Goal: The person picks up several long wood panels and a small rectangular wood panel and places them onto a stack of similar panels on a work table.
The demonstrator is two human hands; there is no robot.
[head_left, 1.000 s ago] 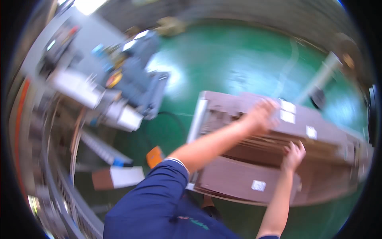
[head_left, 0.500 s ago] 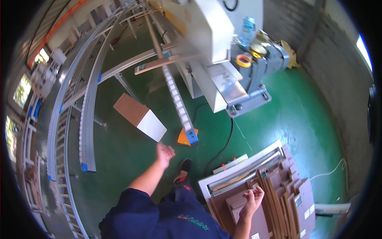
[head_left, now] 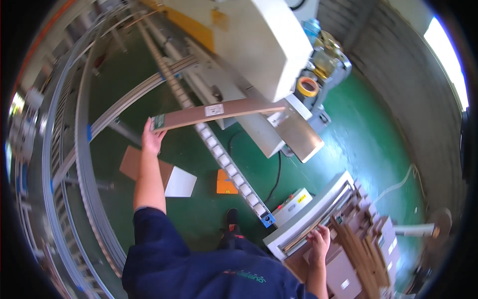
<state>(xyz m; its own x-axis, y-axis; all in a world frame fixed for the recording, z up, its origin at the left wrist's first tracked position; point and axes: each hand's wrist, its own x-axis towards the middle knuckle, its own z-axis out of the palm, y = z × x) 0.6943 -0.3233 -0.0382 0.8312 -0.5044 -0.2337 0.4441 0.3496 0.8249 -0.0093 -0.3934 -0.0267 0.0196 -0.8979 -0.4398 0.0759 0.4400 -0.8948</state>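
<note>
A long narrow brown board (head_left: 194, 116) with a white label in its middle and a green label at its left end lies across the roller rail (head_left: 219, 153). Around its left end the fingers of my left hand (head_left: 152, 139) are closed. The right end reaches over the metal plate of a large white machine (head_left: 269, 55). Loosely curled, fingers slightly apart and nothing visible in them, my right hand (head_left: 319, 243) hovers by the stacked brown boards (head_left: 366, 249) at the lower right.
A brown and white box (head_left: 180, 182) and an orange box (head_left: 226, 182) stand on the green floor beside the rail. Metal conveyor frames (head_left: 82, 134) run along the left. Behind the machine's plate are a roll of yellow tape (head_left: 307, 86) and a blue bottle (head_left: 312, 29). A black cable (head_left: 275, 179) crosses the floor.
My left hand has moved up and left and taken hold of the board's end. The board now extends farther to the near side of the machine. My right hand stays near the stack.
</note>
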